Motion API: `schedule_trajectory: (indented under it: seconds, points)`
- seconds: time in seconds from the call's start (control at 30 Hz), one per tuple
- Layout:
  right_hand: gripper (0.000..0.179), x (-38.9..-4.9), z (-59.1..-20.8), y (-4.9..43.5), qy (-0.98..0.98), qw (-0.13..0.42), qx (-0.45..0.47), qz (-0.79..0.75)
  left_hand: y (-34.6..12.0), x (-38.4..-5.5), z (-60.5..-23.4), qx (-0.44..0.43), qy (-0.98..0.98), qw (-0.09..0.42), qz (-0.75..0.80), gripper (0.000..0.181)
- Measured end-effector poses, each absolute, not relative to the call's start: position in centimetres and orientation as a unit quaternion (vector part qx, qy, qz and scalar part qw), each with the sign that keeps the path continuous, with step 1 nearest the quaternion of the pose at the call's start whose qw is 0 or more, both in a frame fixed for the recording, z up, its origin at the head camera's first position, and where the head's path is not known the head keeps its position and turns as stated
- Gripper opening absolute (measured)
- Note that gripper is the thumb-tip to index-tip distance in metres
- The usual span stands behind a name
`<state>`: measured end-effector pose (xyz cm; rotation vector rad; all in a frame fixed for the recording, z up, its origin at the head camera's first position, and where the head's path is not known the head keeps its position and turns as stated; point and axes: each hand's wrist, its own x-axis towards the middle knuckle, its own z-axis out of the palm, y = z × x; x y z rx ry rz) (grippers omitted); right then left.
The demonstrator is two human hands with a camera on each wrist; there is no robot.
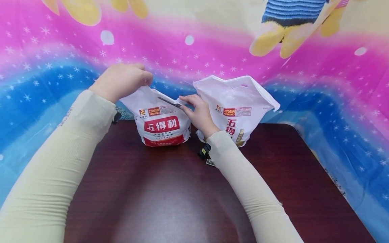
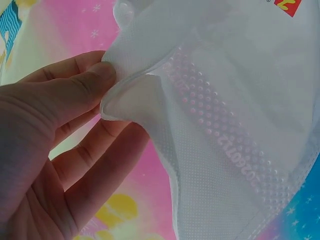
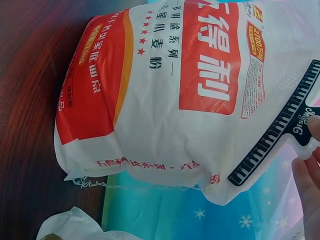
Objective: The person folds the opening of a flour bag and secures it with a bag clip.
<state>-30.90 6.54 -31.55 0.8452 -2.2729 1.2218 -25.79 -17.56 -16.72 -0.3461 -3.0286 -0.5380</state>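
A white flour bag (image 1: 165, 136) with red print stands upright at the back of the table. My left hand (image 1: 123, 81) pinches its upper left corner; in the left wrist view, thumb and fingers grip the folded white edge of the bag (image 2: 215, 135). A black clip (image 1: 169, 102) with a piano-key pattern and the word "Music" lies slanted along the bag's top edge. My right hand (image 1: 199, 114) holds this clip at its handle, thumb and finger pinching it at the edge of the right wrist view, where the clip (image 3: 275, 132) shows on the bag front.
Just right of it stands a second white flour bag (image 1: 231, 98), its top flared wide and partly behind my right hand. A small flat piece (image 1: 210, 162) lies on the dark wooden table (image 1: 152, 195) by my right wrist. A colourful cloth backdrop (image 1: 170, 44) hangs behind the table.
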Motion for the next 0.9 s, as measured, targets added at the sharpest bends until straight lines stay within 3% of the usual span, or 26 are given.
schedule_trajectory:
  seconds: [0.5,0.9]
  points:
    - [0.036,-30.2,-31.5,6.9,-0.826,0.199,0.311,0.426,-18.0,-26.1,-17.0,-0.08,-0.976,0.019,-0.201,0.05]
    - [0.039,-29.4,-31.6,7.3,-0.821,0.202,0.311,0.433,-18.1,-26.2,-17.3,-0.101,-0.978,0.031,-0.179,0.044]
